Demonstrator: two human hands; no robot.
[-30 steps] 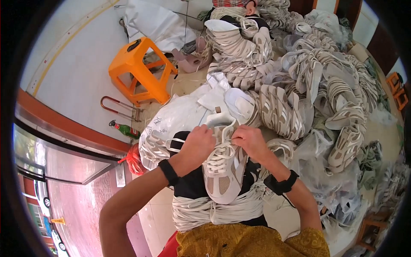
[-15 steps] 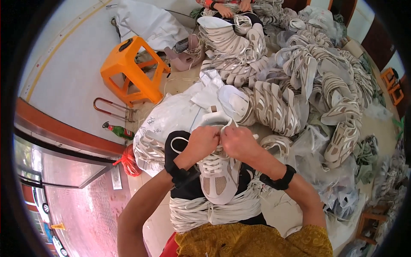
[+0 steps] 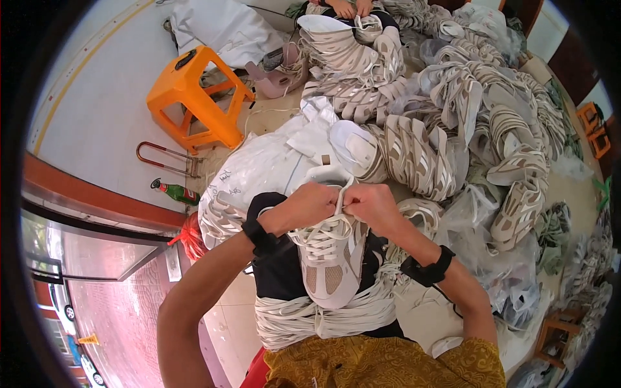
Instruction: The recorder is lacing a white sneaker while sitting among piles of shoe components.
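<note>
I see a beige shoe [image 3: 332, 281] on the person's lap, its toe right by bundled white cords [image 3: 284, 321]. The left hand [image 3: 313, 204] and right hand [image 3: 374, 207] pinch narrowly at its throat, nearly touching; whether on lace or edge, I can't tell. An orange stool [image 3: 176, 79] stands near the wall [image 3: 103, 90].

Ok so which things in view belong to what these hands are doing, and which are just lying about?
Part of the job:
left hand and right hand, both at the shoe
beige-and-white shoe
white lace threaded through it
probably also the bundle of white laces and the stacked shoes

Just lying about, apparently:
orange stool
green bottle
red plastic bag
</note>
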